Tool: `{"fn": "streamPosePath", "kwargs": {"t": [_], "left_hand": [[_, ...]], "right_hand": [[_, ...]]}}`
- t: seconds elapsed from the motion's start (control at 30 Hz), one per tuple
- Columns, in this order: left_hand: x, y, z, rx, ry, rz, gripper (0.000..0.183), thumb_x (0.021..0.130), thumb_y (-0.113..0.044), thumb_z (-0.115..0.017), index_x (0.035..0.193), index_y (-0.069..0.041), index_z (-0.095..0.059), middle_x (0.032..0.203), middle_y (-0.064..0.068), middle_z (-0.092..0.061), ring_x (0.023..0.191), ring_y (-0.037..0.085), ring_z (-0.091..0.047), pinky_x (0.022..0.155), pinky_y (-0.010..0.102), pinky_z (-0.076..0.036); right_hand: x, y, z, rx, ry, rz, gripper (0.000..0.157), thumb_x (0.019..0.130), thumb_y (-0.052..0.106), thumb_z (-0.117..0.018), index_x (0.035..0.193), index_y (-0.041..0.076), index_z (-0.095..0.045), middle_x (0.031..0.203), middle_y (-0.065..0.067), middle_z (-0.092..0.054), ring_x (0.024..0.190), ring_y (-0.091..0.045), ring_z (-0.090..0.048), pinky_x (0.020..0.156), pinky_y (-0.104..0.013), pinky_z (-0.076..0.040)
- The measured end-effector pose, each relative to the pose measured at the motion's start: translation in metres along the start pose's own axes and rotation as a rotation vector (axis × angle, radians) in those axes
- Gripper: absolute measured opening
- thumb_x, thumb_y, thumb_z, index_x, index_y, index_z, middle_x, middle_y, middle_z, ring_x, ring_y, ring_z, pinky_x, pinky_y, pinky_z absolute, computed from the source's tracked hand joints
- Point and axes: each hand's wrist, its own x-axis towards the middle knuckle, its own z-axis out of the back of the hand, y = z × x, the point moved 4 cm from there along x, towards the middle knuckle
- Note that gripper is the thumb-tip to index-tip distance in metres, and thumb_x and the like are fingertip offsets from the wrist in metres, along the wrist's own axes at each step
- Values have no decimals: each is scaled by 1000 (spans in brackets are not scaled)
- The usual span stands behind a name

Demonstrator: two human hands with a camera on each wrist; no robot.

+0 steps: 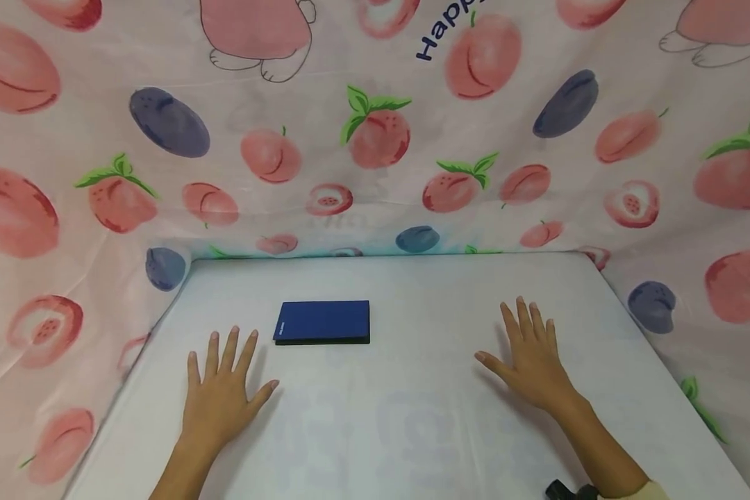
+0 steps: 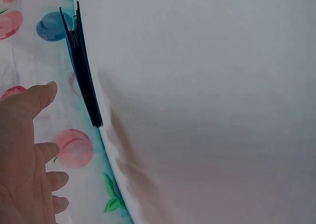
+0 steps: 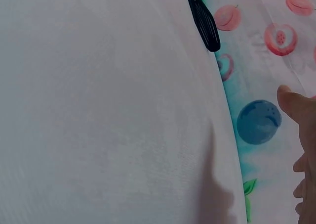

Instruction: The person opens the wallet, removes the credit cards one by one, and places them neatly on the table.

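Observation:
A dark blue, flat rectangular case (image 1: 322,321) with small pale lettering near its left edge lies on the white table. In the left wrist view the black edge of the case (image 2: 83,75) shows, its two covers parted at one end. Thin layers appear at the end of the case (image 3: 205,23) in the right wrist view. My left hand (image 1: 220,399), fingers spread and palm down, is left of and nearer than the case, apart from it. Far to the right, my right hand (image 1: 531,364) also has its fingers spread and holds nothing.
The white table (image 1: 412,423) narrows toward its far edge. Behind it and at both sides hangs a pink cloth (image 1: 375,194) printed with peaches and blue fruit. A small black device (image 1: 569,490) is by the right forearm at the bottom.

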Motion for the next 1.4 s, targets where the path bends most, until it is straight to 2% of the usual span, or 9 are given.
{"fn": "streamPosePath", "kwargs": {"t": [0.2, 0.33, 0.47, 0.67, 0.93, 1.1, 1.2, 1.4], "left_hand": [[2, 1, -1, -24, 16, -5, 93, 94, -57, -70, 165, -10, -32, 169, 28, -24, 156, 52, -10, 119, 77, -4], [3, 0, 0, -33, 8, -29, 92, 93, -52, -74, 164, -9, -35, 166, 30, -28, 154, 54, -14, 117, 79, -9], [4, 0, -1, -57, 26, -22, 91, 94, -47, -75, 164, -6, -34, 165, 32, -30, 152, 57, -18, 117, 79, -14], [15, 0, -5, -151, 80, 0, 88, 99, -45, -70, 164, -1, -30, 165, 32, -29, 152, 57, -17, 118, 77, -16], [38, -9, -7, -241, 68, -15, 85, 98, -37, -73, 161, 5, -33, 159, 34, -37, 149, 58, -26, 118, 73, -22], [44, -12, -13, -301, 97, 6, 85, 98, -31, -75, 162, 5, -32, 160, 33, -38, 149, 57, -28, 120, 70, -22], [47, -13, -18, -354, 119, 19, 84, 99, -29, -75, 163, 4, -31, 162, 31, -37, 150, 56, -26, 121, 69, -21], [54, -14, -27, -492, 180, 66, 87, 99, -28, -75, 165, 1, -25, 167, 26, -30, 154, 53, -16, 122, 68, -19]], "right_hand": [[6, 6, -8, 25, 35, 17, 105, 95, 60, -69, 167, 2, -18, 171, -30, -10, 158, -49, -2, 121, -73, -2], [7, 9, -14, 34, 54, 25, 106, 94, 58, -72, 167, 2, -20, 171, -29, -13, 157, -49, -6, 122, -71, -4], [11, 12, -18, 60, 63, 61, 104, 94, 55, -74, 167, 2, -22, 171, -28, -15, 157, -48, -10, 124, -68, -6], [21, 20, -21, 94, 55, 115, 102, 94, 52, -76, 166, 3, -24, 172, -23, -19, 157, -45, -15, 125, -66, -11], [29, 31, -30, 150, 71, 111, 100, 93, 54, -76, 167, 7, -26, 172, -20, -21, 157, -42, -19, 120, -70, -23], [33, 40, -38, 248, 113, 125, 98, 94, 53, -76, 167, 10, -27, 172, -17, -23, 157, -39, -21, 120, -67, -28], [38, 46, -41, 291, 131, 142, 96, 95, 52, -75, 167, 12, -28, 172, -13, -24, 157, -36, -21, 121, -65, -28], [50, 57, -47, 308, 157, 174, 94, 96, 53, -74, 167, 13, -28, 172, -9, -24, 157, -34, -22, 122, -62, -28]]}}
